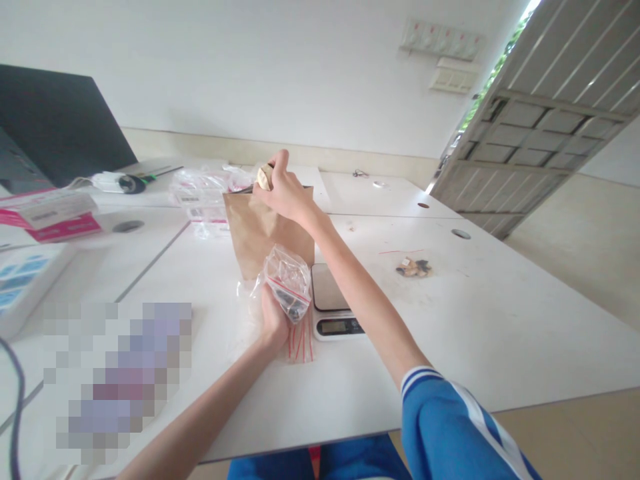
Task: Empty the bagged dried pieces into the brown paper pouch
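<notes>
left hand (274,319): zip bag (289,281) | right hand (283,191): kraft paper bag (265,230)

light: bright, soft | source: door gap (493,87) | shadows: faint | edges: bowed | lower left: pixelated patch (117,380)

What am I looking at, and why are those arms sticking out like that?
These pictures come from a camera worn on a person's head, so you see what they see, and the arms are their own. Their left hand holds a clear zip bag with dark bits inside. Their right hand holds a small beige piece at the top of a brown paper bag. On the white table sits a digital scale, for weighing things.
</notes>
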Demonstrator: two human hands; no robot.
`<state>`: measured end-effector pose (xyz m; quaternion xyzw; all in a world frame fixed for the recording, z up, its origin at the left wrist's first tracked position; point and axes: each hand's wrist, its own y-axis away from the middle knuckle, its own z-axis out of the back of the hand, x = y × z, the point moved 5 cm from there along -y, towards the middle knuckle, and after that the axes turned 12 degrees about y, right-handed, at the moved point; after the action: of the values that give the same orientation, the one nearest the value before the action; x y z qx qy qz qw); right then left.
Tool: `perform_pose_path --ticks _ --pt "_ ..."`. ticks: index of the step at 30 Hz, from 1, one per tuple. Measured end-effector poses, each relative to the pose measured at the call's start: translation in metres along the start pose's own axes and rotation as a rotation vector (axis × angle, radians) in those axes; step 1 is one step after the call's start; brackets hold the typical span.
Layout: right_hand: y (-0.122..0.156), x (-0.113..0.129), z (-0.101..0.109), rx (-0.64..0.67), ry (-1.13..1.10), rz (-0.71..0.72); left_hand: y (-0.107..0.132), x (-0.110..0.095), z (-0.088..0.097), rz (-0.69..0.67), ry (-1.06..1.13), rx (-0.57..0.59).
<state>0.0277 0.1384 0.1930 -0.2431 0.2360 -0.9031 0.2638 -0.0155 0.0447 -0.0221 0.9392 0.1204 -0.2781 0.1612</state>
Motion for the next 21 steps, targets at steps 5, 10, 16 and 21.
perform_pose_path --ticks 5,10,16,21 --pt "0.002 0.006 0.004 0.058 0.082 0.025 0.0 0.0 0.0 0.009 0.008 0.007" --pt "0.005 0.008 0.009 0.028 0.134 0.027 0.001 0.0 0.0 0.003 -0.013 0.009" --pt "0.002 0.003 0.01 0.142 0.139 0.062 0.0 0.0 0.0 0.01 -0.017 -0.001" --pt "0.003 0.0 0.014 0.147 0.026 0.079 -0.001 0.001 0.0 0.007 -0.016 0.013"
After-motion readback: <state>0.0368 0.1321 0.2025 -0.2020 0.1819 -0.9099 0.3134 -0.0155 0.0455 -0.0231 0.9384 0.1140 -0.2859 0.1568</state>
